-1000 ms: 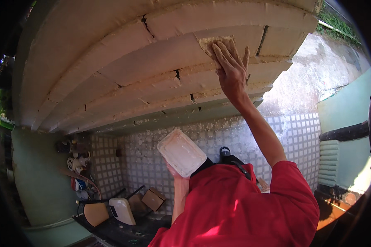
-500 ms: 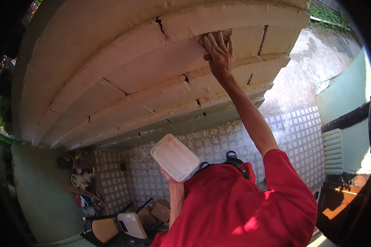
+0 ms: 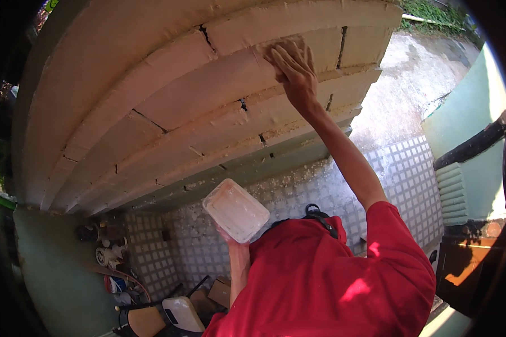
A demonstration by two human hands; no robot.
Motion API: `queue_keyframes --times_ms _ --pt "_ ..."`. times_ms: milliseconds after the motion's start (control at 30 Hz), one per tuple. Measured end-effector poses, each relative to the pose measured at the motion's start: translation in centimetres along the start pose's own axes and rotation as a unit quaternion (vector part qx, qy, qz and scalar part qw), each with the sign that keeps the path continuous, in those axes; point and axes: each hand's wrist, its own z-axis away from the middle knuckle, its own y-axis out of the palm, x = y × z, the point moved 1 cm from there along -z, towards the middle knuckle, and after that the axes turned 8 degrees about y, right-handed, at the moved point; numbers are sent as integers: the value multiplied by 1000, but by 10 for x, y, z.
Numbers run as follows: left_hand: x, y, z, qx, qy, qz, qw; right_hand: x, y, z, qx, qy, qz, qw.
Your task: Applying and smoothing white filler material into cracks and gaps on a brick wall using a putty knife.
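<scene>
My right hand (image 3: pixel 294 73) reaches up to the wall of large pale blocks (image 3: pixel 208 84). Its fingers are stretched out and lie against a brownish patch (image 3: pixel 267 49) near a joint. Pale residue coats the fingers; whether anything small lies beneath them is hidden. Low in front of my body, my left hand (image 3: pixel 236 242) grips a whitish rectangular plastic tub (image 3: pixel 236 210) with rounded corners from its near side. Pale smears mark the tub, and most of the left fingers are hidden by it. Dark gaps (image 3: pixel 207 38) show between some blocks.
Below lies a tiled floor (image 3: pixel 402 174) with pale spatter. Chairs (image 3: pixel 184 313), a cardboard box (image 3: pixel 220 291) and assorted containers (image 3: pixel 109 255) stand at lower left. At right are a green wall (image 3: pixel 461 123) and a dark rail (image 3: pixel 475 143). Sunlit concrete (image 3: pixel 419 73) stretches beyond the block wall.
The whole view has shifted slightly. My right hand has moved a little along the same patch, its fingers now closer together. My left hand keeps the tub at about the same place.
</scene>
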Motion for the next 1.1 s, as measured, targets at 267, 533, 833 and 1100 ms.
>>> queue_keyframes --times_ms 267,533,833,1100 --pt "11 9 6 55 31 -5 998 -10 54 52 90 -12 17 996" --pt "2 -17 11 -55 0 38 998 19 27 21 14 -69 -46 996" --pt "-1 -29 11 11 69 3 998 17 57 52 105 -23 -5 994" --pt "-8 -16 12 -19 23 47 998 42 36 -1 60 -63 -42 995"
